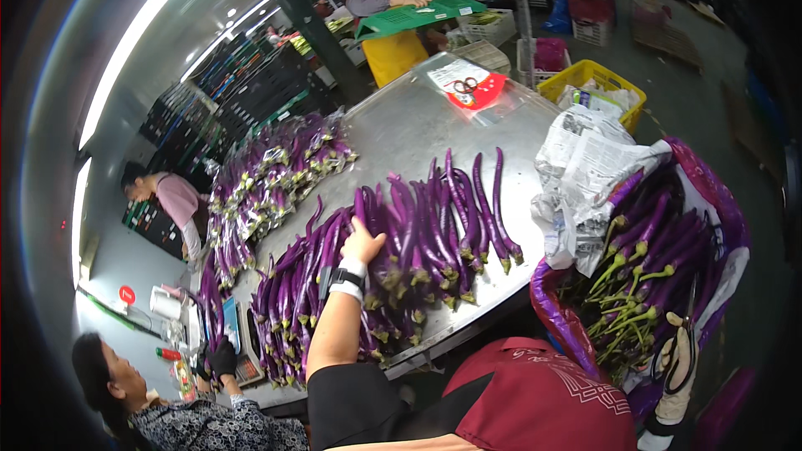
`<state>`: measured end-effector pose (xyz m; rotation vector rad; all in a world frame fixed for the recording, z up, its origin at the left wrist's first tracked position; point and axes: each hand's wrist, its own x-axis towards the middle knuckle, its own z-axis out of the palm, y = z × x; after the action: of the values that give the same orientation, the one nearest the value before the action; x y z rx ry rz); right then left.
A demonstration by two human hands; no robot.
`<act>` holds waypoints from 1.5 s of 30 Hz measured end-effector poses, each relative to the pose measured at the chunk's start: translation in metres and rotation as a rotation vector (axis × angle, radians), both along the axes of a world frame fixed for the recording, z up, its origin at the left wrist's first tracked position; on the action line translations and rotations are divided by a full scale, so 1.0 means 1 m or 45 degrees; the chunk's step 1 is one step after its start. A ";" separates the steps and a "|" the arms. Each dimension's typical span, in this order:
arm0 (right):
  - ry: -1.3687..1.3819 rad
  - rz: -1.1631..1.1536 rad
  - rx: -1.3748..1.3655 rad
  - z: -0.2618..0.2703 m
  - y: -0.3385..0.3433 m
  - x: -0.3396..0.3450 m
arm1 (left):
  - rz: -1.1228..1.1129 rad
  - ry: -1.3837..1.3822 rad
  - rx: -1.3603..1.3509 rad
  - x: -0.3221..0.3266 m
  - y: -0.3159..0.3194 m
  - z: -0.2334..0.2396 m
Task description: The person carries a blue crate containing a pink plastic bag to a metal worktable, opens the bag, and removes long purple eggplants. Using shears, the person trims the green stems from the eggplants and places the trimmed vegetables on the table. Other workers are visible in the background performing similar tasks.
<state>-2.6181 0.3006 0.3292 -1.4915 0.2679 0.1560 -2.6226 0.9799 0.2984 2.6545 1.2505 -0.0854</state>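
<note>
Long purple eggplants (438, 232) lie side by side on a metal table (401, 131), stem ends towards me. My left hand (362, 241), bare with a watch on its wrist, reaches over the row and touches it, thumb and index finger apart; its other fingers are partly hidden. At the right, my right hand (678, 347) wears a pale glove and holds black-handled scissors (682, 369), blades pointing up. It is beside an open purple-edged sack (736, 232) of eggplants with green stems (633, 300). Crumpled newspaper (576, 181) hangs over the sack's left side.
At the lower left a co-worker (169, 401) in black gloves handles eggplants by a scale (247, 344). Wrapped eggplants (269, 181) are heaped at the table's left. Another pair of scissors (465, 84) lies on a plastic bag at the far end. A yellow crate (633, 91) stands beyond the sack.
</note>
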 end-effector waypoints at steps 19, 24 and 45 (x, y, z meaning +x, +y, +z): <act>-0.189 -0.100 0.201 -0.047 -0.033 -0.054 | -1.385 -0.151 -1.205 0.202 -0.414 0.011; -0.191 -0.125 0.302 -0.049 -0.032 -0.055 | -1.307 -0.264 -0.448 0.270 -0.543 -0.072; -0.154 -0.106 0.450 -0.053 -0.035 -0.054 | -1.087 0.032 -1.951 0.284 -0.514 0.005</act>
<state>-2.6720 0.2660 0.2758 -1.1322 0.1930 0.0422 -2.3391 0.4658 0.3036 1.5061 -0.1908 -0.7972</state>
